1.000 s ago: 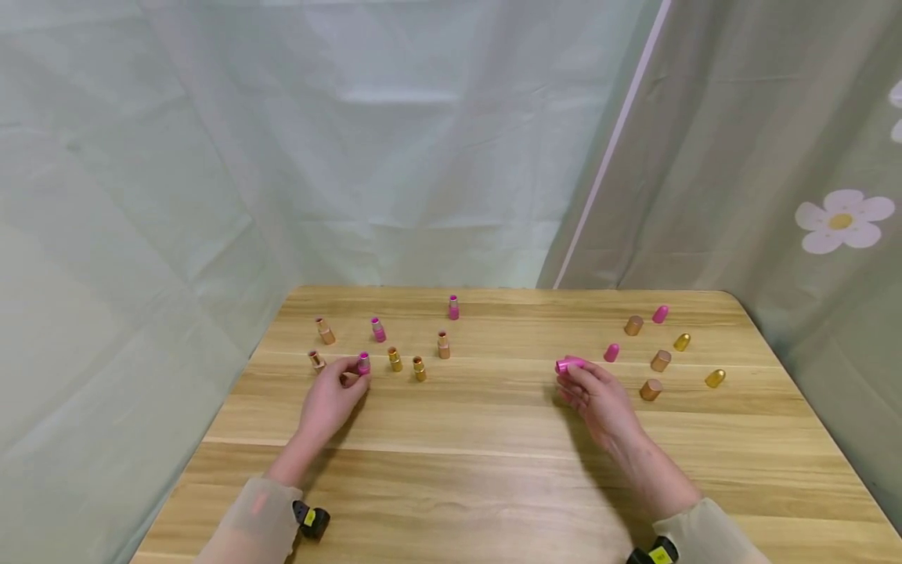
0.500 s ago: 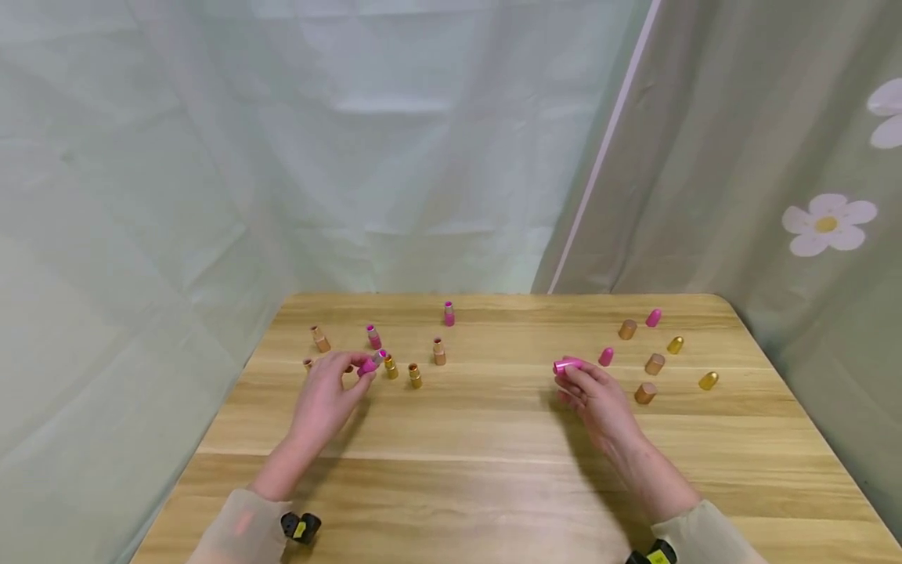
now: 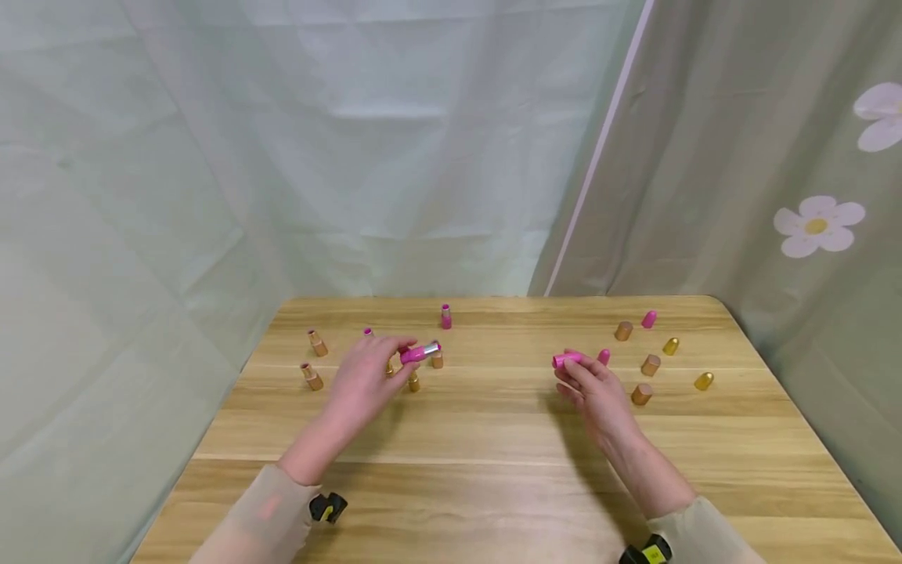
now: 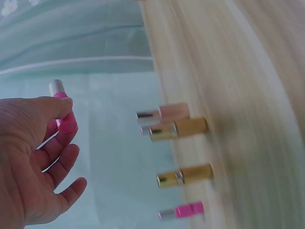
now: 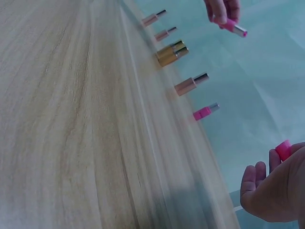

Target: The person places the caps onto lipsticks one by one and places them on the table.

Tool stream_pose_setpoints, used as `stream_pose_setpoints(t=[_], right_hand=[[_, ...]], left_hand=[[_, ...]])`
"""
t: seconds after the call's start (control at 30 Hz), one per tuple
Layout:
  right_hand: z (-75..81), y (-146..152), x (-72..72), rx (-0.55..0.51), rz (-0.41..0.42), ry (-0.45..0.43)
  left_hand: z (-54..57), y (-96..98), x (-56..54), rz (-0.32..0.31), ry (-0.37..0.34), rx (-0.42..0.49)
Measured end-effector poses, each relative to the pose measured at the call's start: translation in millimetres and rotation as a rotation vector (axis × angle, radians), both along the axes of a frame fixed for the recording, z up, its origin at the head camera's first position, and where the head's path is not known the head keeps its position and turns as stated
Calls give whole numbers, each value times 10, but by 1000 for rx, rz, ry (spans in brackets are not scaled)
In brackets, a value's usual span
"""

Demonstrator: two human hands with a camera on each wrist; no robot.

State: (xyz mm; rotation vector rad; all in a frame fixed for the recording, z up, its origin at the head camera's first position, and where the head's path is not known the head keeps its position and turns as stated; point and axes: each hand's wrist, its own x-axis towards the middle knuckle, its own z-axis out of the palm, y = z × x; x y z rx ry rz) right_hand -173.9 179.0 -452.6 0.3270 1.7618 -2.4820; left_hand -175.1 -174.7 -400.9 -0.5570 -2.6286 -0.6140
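Observation:
My left hand pinches a pink lipstick tube between thumb and fingers, above the table. The tube lies tilted, its silver collar pointing right; the left wrist view shows its pink base. Across the table my right hand holds a pink lipstick cap, its open end facing left. In the right wrist view part of that cap shows at the fingers. Beneath and beyond the left hand stand gold tubes, a copper tube and a pink tube, partly hidden.
Copper tubes stand at the left, and another pink tube near the back edge. Right of my right hand stand copper caps, gold caps and pink caps. A curtain hangs behind the wooden table.
My left hand has raised the pink tube from the table, tipped it over and carried it right, toward the other hand. The right hand keeps its cap in nearly the same place.

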Motion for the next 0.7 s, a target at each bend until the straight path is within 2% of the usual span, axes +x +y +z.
stream_pose_setpoints(t=[0.27,0.5,0.7], right_hand=[[9,-12,-20,13,-6,74],[27,-45,-47,29,-22,150],[49,-126,-73,9,-25,179]], left_hand=[[39,247,-59,-43,-29,7],[17,387,-90,-89,-34,19],[-3,532,-115,-122,-39,53]])
